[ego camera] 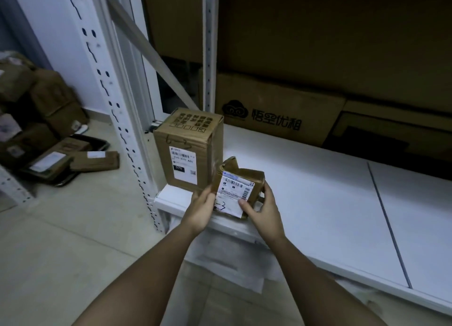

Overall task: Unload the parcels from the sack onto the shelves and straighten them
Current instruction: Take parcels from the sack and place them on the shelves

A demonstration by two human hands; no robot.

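A small brown parcel (pixel 247 179) with a white barcode label stands at the front edge of the white shelf (pixel 318 191). My left hand (pixel 201 209) grips its left side. My right hand (pixel 263 208) holds its right side, thumb on the label. Right beside it on the left stands a taller cardboard box (pixel 188 147) with a shipping label, upright on the shelf's front left corner. No sack is in view.
Large cardboard boxes (pixel 276 110) fill the back of the shelf. A white perforated upright (pixel 117 105) stands to the left. On the tiled floor at left lie flat brown parcels (pixel 95 160) on black trays, with a heap of parcels (pixel 31 100) behind them.
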